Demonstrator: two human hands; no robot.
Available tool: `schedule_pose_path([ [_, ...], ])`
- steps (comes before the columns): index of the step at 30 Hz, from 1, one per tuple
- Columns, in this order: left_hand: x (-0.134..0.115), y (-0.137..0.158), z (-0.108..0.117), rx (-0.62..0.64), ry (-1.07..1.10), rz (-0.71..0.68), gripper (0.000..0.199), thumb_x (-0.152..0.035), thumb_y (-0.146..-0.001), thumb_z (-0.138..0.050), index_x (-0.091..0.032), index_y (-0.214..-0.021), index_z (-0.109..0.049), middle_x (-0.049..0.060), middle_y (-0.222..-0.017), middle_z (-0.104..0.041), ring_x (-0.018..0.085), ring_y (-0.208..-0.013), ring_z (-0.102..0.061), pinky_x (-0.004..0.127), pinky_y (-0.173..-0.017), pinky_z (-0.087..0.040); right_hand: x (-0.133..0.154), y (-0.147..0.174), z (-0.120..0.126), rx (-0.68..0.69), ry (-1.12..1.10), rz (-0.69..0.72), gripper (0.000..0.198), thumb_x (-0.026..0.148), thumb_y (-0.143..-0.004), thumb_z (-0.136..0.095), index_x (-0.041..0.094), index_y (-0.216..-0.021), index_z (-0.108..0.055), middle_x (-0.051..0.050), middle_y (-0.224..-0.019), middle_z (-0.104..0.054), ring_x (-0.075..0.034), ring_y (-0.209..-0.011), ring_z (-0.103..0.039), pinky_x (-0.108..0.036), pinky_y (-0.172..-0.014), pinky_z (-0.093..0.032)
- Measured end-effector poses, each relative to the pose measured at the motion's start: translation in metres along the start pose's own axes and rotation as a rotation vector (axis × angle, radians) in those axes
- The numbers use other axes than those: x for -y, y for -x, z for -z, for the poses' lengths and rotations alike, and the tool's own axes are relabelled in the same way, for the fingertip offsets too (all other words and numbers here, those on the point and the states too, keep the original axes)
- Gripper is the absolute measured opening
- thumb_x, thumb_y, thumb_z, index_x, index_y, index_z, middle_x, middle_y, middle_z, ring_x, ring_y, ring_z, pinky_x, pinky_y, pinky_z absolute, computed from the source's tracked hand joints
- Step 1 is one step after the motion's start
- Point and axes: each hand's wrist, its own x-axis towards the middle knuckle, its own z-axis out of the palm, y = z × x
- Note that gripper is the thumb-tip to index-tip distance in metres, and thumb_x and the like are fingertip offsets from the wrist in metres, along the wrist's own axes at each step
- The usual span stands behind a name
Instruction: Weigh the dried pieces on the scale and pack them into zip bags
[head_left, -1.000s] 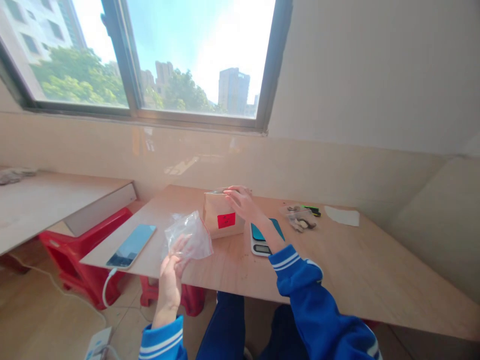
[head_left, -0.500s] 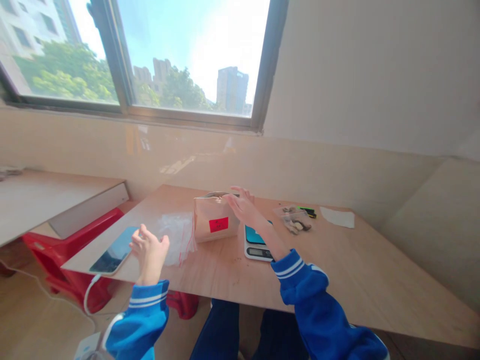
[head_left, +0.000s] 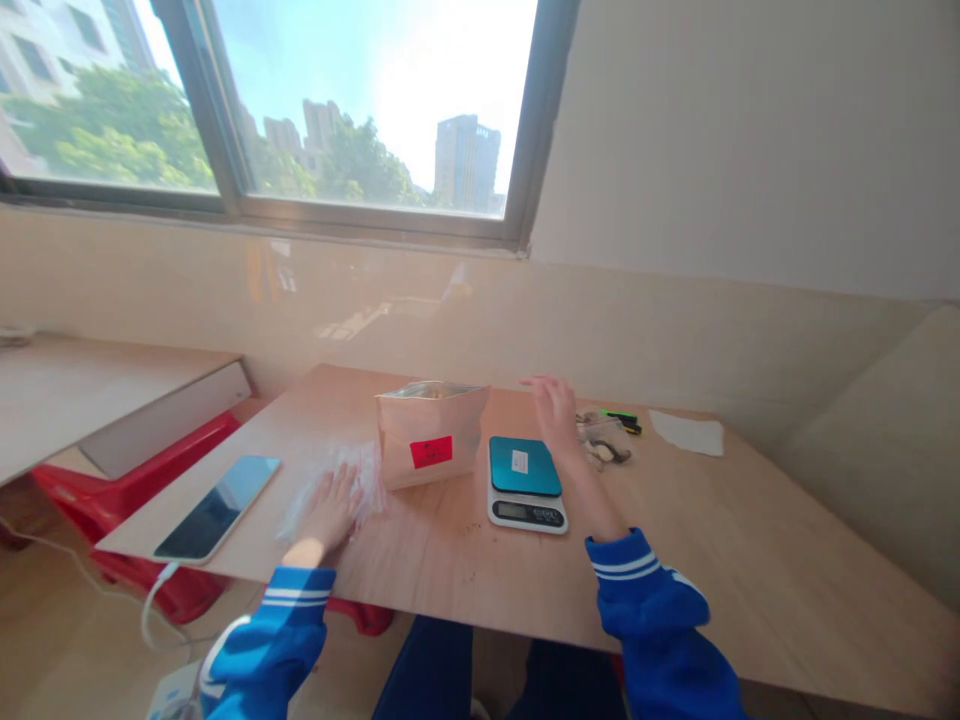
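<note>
My left hand (head_left: 328, 508) lies flat, fingers spread, on a clear plastic zip bag (head_left: 366, 472) near the front left of the wooden table (head_left: 720, 560). Right of it a brown paper pouch (head_left: 429, 432) with a red label stands upright, its top open. A small kitchen scale (head_left: 524, 482) with a teal platform sits to the pouch's right. My right hand (head_left: 553, 412) hovers open above the table just behind and right of the scale, holding nothing, close to a small bag of dark pieces (head_left: 602, 438).
A phone (head_left: 217, 506) on a white cable lies at the table's left edge. A white paper (head_left: 686, 433) and a green-black item (head_left: 621, 418) lie at the back right. Red plastic stools (head_left: 112, 470) and a second table (head_left: 90, 400) stand left; a window is behind.
My left hand laid the plastic bag down and now presses it flat. My right hand left the pouch's top and moved right, past the scale.
</note>
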Motion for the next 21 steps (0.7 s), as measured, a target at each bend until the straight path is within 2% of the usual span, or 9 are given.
schedule_pose_path([
  [1,0.002,-0.002,0.001,0.031,-0.059,0.020,0.030,-0.032,-0.075,-0.052,-0.019,-0.098,-0.066,0.020,-0.116,-0.067,0.036,-0.119,-0.056,0.052,-0.098,-0.039,-0.025,0.006,0.002,0.049,0.175,-0.155,0.039,0.033,-0.097,-0.031,0.020,-0.114,-0.063,-0.012,-0.124,-0.058,-0.024,-0.121,-0.048,-0.043,-0.105,-0.033],
  [2,0.003,-0.004,0.002,0.062,-0.113,0.041,0.030,-0.031,-0.075,-0.051,-0.018,-0.099,-0.066,0.021,-0.117,-0.065,0.036,-0.117,-0.056,0.052,-0.096,-0.041,-0.050,0.014,0.003,0.063,0.243,-0.251,0.036,0.031,-0.092,-0.041,0.015,-0.116,-0.062,-0.018,-0.126,-0.055,-0.030,-0.122,-0.046,-0.049,-0.103,-0.033],
  [5,0.002,-0.014,0.008,0.129,-0.245,0.062,0.031,-0.029,-0.076,-0.052,-0.016,-0.101,-0.065,0.022,-0.119,-0.063,0.035,-0.111,-0.059,0.049,-0.092,-0.043,-0.108,0.043,0.011,0.113,0.346,-0.424,0.043,0.026,-0.078,-0.058,0.008,-0.117,-0.061,-0.028,-0.129,-0.051,-0.041,-0.119,-0.048,-0.060,-0.095,-0.035],
  [7,-0.001,-0.019,0.014,0.143,-0.307,0.047,0.033,-0.030,-0.076,-0.055,-0.016,-0.103,-0.064,0.021,-0.119,-0.063,0.034,-0.109,-0.059,0.047,-0.092,-0.043,-0.130,0.059,0.018,0.165,0.378,-0.479,0.045,0.025,-0.073,-0.063,0.013,-0.116,-0.062,-0.026,-0.128,-0.054,-0.040,-0.112,-0.054,-0.057,-0.090,-0.041],
  [10,-0.007,-0.021,0.023,0.112,-0.374,0.019,0.041,-0.034,-0.078,-0.057,-0.015,-0.113,-0.060,0.020,-0.121,-0.063,0.036,-0.113,-0.056,0.048,-0.092,-0.041,-0.144,0.068,0.032,0.216,0.398,-0.490,0.039,0.021,-0.071,-0.064,0.016,-0.110,-0.067,-0.020,-0.121,-0.061,-0.034,-0.104,-0.061,-0.045,-0.084,-0.046],
  [14,-0.024,-0.016,0.035,-0.071,-0.426,-0.115,0.038,-0.039,-0.084,-0.053,-0.016,-0.114,-0.061,0.018,-0.120,-0.065,0.035,-0.110,-0.056,0.045,-0.092,-0.040,-0.141,0.057,0.054,0.211,0.399,-0.509,0.021,0.020,-0.074,-0.060,0.018,-0.092,-0.072,-0.013,-0.099,-0.071,-0.028,-0.091,-0.066,-0.037,-0.075,-0.048],
  [16,-0.043,-0.010,0.041,-0.182,-0.374,-0.155,0.037,-0.040,-0.088,-0.048,-0.016,-0.111,-0.063,0.018,-0.118,-0.065,0.035,-0.107,-0.057,0.044,-0.092,-0.039,-0.128,0.052,0.068,0.180,0.393,-0.525,0.021,0.024,-0.078,-0.057,0.019,-0.093,-0.071,-0.012,-0.093,-0.073,-0.027,-0.085,-0.067,-0.035,-0.071,-0.048],
  [19,-0.089,0.007,0.043,-0.297,-0.137,-0.204,0.035,-0.037,-0.091,-0.044,-0.017,-0.110,-0.065,0.014,-0.115,-0.065,0.032,-0.107,-0.057,0.042,-0.097,-0.036,-0.090,0.056,0.089,0.088,0.319,-0.506,0.027,0.030,-0.082,-0.051,0.019,-0.099,-0.069,-0.011,-0.093,-0.073,-0.025,-0.082,-0.067,-0.034,-0.070,-0.048],
  [21,-0.126,0.022,0.038,-0.316,0.063,-0.232,0.029,-0.034,-0.089,-0.049,-0.020,-0.107,-0.067,0.012,-0.110,-0.067,0.031,-0.107,-0.057,0.041,-0.099,-0.035,-0.051,0.067,0.100,-0.015,0.144,-0.474,0.023,0.029,-0.079,-0.051,0.019,-0.091,-0.069,-0.011,-0.088,-0.073,-0.025,-0.077,-0.066,-0.034,-0.069,-0.048],
])
